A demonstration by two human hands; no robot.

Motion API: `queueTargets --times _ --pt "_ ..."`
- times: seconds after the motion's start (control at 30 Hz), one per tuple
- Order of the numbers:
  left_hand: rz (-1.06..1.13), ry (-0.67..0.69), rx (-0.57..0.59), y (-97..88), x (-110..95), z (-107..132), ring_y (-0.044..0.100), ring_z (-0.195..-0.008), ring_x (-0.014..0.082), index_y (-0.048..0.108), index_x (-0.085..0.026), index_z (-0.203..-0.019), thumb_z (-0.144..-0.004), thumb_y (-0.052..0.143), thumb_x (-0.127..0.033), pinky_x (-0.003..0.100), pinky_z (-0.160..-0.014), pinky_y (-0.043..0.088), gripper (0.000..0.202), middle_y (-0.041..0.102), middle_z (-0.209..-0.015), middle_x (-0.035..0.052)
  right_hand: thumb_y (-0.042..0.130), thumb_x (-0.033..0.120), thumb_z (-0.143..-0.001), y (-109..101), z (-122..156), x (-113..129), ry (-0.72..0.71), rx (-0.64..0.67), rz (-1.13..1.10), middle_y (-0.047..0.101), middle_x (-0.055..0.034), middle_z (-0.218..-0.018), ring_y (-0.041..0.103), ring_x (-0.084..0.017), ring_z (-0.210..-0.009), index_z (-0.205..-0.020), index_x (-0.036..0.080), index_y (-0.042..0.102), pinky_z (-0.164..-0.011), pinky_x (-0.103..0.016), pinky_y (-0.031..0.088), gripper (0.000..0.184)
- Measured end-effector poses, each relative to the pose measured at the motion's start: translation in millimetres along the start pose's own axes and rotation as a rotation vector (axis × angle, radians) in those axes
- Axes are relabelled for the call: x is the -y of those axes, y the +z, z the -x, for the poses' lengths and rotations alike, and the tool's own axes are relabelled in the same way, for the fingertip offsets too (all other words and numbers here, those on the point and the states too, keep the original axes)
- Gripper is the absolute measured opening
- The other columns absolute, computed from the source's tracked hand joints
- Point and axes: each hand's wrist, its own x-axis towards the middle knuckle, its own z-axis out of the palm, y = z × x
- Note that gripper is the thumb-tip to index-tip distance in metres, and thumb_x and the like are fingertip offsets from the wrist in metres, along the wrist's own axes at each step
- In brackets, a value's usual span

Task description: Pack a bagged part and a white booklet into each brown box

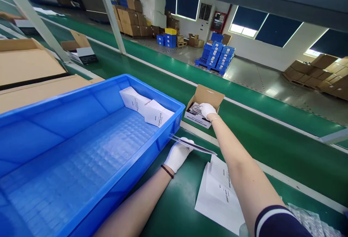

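Observation:
My right hand [207, 109], in a white glove, reaches into a small open cardboard box [204, 106] on the green belt, its fingers curled on dark contents inside. My left hand [178, 154], also gloved, pinches a thin flat clear sheet [194, 145] held nearly edge-on beside the blue tray's corner. A stack of white printed leaflets [220, 193] lies on the belt under my right forearm.
A large blue plastic tray [81, 157] fills the left, with two white boxes [145, 106] in its far corner. Flat brown cartons [29, 63] lie left of it. Clear packets [310, 222] sit at bottom right. Pallets of blue crates [217, 54] stand beyond the belt.

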Motion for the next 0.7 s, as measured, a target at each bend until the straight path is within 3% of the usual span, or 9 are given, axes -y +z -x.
queueTargets --times 0.1,0.2,0.27,0.33,0.4,0.47,0.57,0.7 --pt "-0.003 -0.012 -0.093 4.0 -3.7 -0.8 0.066 -0.081 0.0199 0.062 -0.02 -0.075 -0.07 0.068 -0.013 0.032 -0.072 0.053 0.011 0.069 -0.084 0.005 0.053 0.016 -0.091 7.6 4.6 -12.4 0.035 -0.04 0.065 0.06 -0.0218 -0.117 0.056 -0.035 -0.107 -0.119 0.013 0.069 -0.09 -0.046 0.046 0.031" --pt "-0.089 -0.031 -0.152 11.7 -4.4 0.0 0.067 -0.075 0.0181 0.065 -0.017 -0.093 -0.069 0.07 -0.016 0.027 -0.063 0.05 0.025 0.071 -0.098 0.0081 0.046 0.02 -0.096 -15.2 25.6 -22.1 -0.016 -0.215 0.013 0.051 -0.019 -0.134 0.047 -0.035 -0.121 -0.132 0.015 0.059 -0.1 -0.047 0.04 0.038" --pt "-0.168 -0.041 -0.185 16.7 -3.6 0.7 0.067 -0.071 0.0174 0.065 -0.014 -0.101 -0.068 0.072 -0.018 0.026 -0.059 0.048 0.034 0.071 -0.101 0.0115 0.035 0.023 -0.102 -35.5 55.0 -24.1 -0.145 -0.431 -0.112 0.051 -0.016 -0.136 0.044 -0.031 -0.126 -0.134 0.014 0.056 -0.106 -0.045 0.036 0.039" --pt "-0.219 -0.039 -0.185 20.6 -2.6 1.4 0.067 -0.07 0.0176 0.066 -0.012 -0.104 -0.068 0.074 -0.019 0.026 -0.059 0.048 0.038 0.072 -0.1 0.0125 0.036 0.031 -0.104 -46.6 96.2 -20.3 -0.378 -0.531 -0.189 0.053 -0.0142 -0.133 0.044 -0.03 -0.126 -0.129 0.015 0.059 -0.109 -0.045 0.034 0.038" --pt "-0.256 -0.023 -0.147 23.3 -1.7 2.6 0.067 -0.07 0.0174 0.066 -0.012 -0.106 -0.067 0.077 -0.021 0.026 -0.061 0.049 0.041 0.072 -0.096 0.0111 0.058 0.042 -0.096 -41.4 140.2 -12.7 -0.64 -0.398 -0.103 0.052 -0.0139 -0.135 0.044 -0.036 -0.125 -0.126 0.018 0.061 -0.107 -0.051 0.034 0.038" --pt "-0.28 -0.02 -0.084 24.6 -0.8 4.5 0.066 -0.072 0.0165 0.067 -0.011 -0.106 -0.068 0.078 -0.025 0.027 -0.064 0.05 0.042 0.071 -0.095 0.0102 0.073 0.034 -0.088 -22.8 174.1 -7.7 -0.783 -0.25 0.07 0.051 -0.0165 -0.136 0.044 -0.038 -0.124 -0.126 0.017 0.061 -0.105 -0.056 0.035 0.043" --pt "-0.296 -0.051 -0.037 23.3 0.2 7.8 0.067 -0.074 0.0165 0.066 -0.011 -0.111 -0.072 0.079 -0.032 0.027 -0.068 0.05 0.046 0.072 -0.092 0.0097 0.057 0.008 -0.093 4.3 187.2 -17.5 -0.743 -0.283 0.204 0.059 -0.0172 -0.126 0.051 -0.032 -0.117 -0.123 0.013 0.062 -0.102 -0.051 0.041 0.031" --pt "-0.282 -0.066 -0.053 18.4 0.3 10.0 0.069 -0.082 0.02 0.061 -0.013 -0.123 -0.075 0.076 -0.035 0.031 -0.077 0.05 0.055 0.072 -0.089 0.0094 0.037 0.003 -0.097 4.8 149.0 -54.0 -0.475 -0.489 0.203 0.057 -0.0146 -0.133 0.047 -0.029 -0.128 -0.13 0.014 0.06 -0.108 -0.047 0.038 0.041"
